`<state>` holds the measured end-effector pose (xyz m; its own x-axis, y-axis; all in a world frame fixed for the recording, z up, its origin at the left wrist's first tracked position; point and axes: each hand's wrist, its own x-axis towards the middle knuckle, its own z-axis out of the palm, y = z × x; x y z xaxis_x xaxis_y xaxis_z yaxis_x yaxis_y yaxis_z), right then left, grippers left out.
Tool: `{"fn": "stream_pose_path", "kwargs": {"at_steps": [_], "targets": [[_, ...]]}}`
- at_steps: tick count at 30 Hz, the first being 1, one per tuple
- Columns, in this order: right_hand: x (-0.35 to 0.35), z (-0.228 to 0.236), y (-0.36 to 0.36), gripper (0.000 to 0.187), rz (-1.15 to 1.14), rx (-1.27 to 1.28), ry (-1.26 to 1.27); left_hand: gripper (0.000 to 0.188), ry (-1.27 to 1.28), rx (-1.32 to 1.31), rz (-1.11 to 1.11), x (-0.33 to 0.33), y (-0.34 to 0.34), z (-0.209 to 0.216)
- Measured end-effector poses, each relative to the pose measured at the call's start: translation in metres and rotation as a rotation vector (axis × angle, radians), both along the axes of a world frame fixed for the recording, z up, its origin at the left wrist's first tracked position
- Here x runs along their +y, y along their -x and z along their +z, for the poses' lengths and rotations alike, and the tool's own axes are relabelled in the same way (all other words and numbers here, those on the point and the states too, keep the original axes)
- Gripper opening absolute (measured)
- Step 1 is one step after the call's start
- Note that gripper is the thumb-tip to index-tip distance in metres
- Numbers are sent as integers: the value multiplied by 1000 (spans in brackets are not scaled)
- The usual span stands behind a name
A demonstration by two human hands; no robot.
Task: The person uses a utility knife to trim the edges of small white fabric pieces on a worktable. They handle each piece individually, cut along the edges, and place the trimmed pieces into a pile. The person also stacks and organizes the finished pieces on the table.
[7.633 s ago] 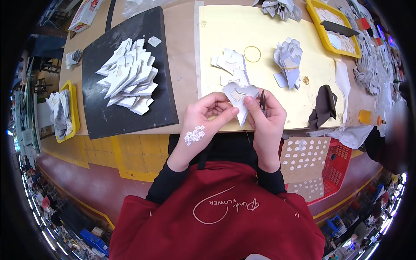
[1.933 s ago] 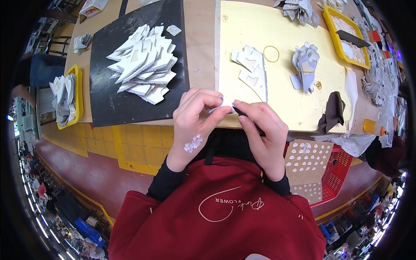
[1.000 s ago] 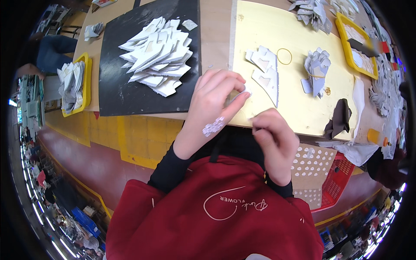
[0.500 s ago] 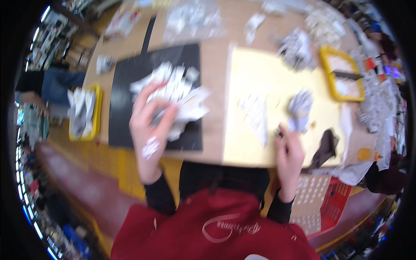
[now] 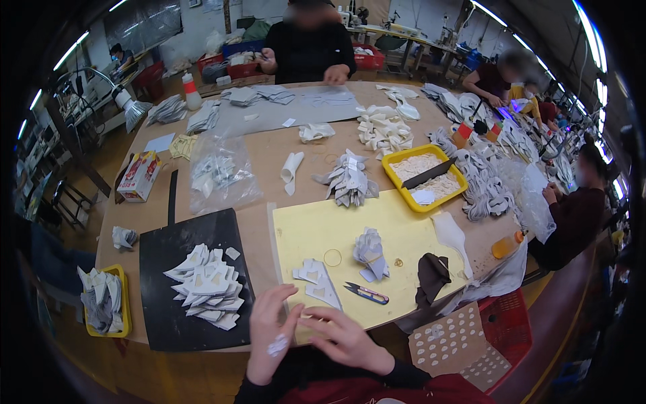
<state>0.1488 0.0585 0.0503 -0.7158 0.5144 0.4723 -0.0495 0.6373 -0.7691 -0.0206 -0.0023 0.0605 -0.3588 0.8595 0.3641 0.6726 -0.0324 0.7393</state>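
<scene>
Counter (image 5: 151,212), front edge: left hand (image 5: 270,330) and right hand (image 5: 346,340) nearly meet, half-curled — whether holding anything, I can't tell; best keep clear of the thread snips (image 5: 381,298).

Snips (image 5: 367,293) lie on the sheet (image 5: 303,229), right of cut pieces (image 5: 320,288), before a bundle (image 5: 371,253)

Notched pale pieces (image 5: 323,291) lie flat and overlapping on a yellow sheet (image 5: 303,232), beside slim snips (image 5: 369,293) with slender dark blades pointing up and left, toward the pieces. To the left, a jagged pile of white pieces (image 5: 207,286) fans in uneven layers across a black board (image 5: 161,256).
</scene>
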Motion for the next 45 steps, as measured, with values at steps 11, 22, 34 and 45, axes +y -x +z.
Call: {"fn": "stream_pose_path", "kwargs": {"at_steps": [11, 22, 34, 45], "targets": [[-30, -16, 29, 29, -103, -57, 121, 32, 5, 148, 91, 15, -1, -37], [-27, -25, 36, 16, -155, -53, 268, 25, 41, 134, 160, 15, 0, -62], [-27, -39, 35, 13, -133, 39, 276, 19, 102, 213, 171, 20, 1, -72], [-28, -43, 32, 14, -106, 69, 454, 19, 143, 203, 146, 21, 4, -72]]}}
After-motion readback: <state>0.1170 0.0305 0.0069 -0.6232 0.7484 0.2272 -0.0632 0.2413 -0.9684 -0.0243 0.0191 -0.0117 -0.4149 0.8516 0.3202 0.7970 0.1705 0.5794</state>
